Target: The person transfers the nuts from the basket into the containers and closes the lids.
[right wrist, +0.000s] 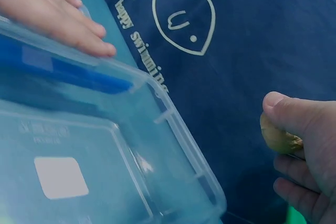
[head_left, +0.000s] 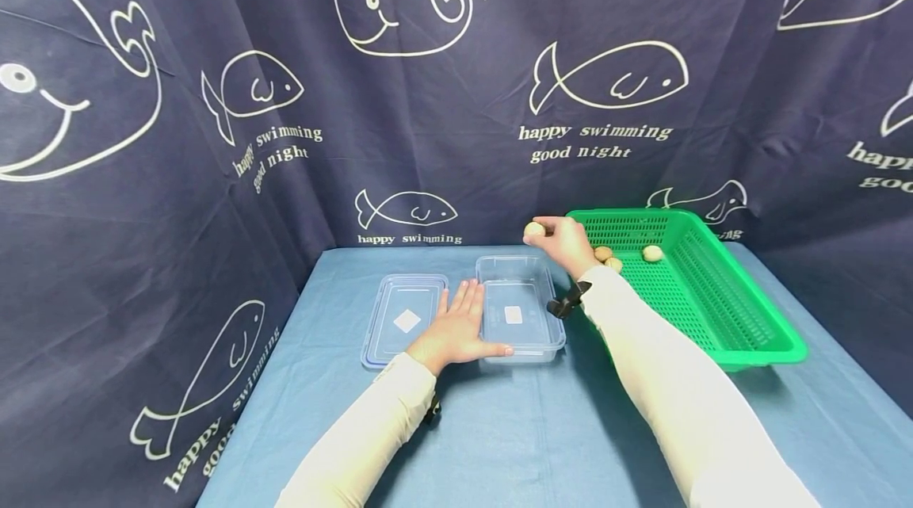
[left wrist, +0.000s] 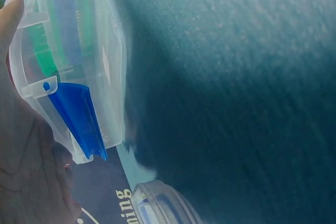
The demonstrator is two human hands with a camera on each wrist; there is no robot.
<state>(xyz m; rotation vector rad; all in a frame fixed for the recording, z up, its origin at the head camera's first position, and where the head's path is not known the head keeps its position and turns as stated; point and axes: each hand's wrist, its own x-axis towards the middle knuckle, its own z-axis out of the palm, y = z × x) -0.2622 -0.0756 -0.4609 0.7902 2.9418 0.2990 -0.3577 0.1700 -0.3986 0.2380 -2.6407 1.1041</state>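
Note:
My right hand (head_left: 559,238) pinches a small round tan ball (head_left: 534,230) above the far edge of the clear plastic box (head_left: 518,286); in the right wrist view the ball (right wrist: 279,136) sits between thumb and fingers of that hand (right wrist: 304,156), with the box (right wrist: 173,150) below. My left hand (head_left: 456,327) lies flat on the table, fingers straight, thumb against the box's near left side. In the left wrist view that hand (left wrist: 21,145) touches the box wall (left wrist: 63,66) by its blue clasp (left wrist: 79,119).
The clear lid (head_left: 404,318) with blue clasps lies left of the box. A green perforated basket (head_left: 713,310) at right holds a few more tan balls (head_left: 652,253). Blue cloth (head_left: 528,429) covers the table; a dark whale-print curtain (head_left: 214,135) surrounds it.

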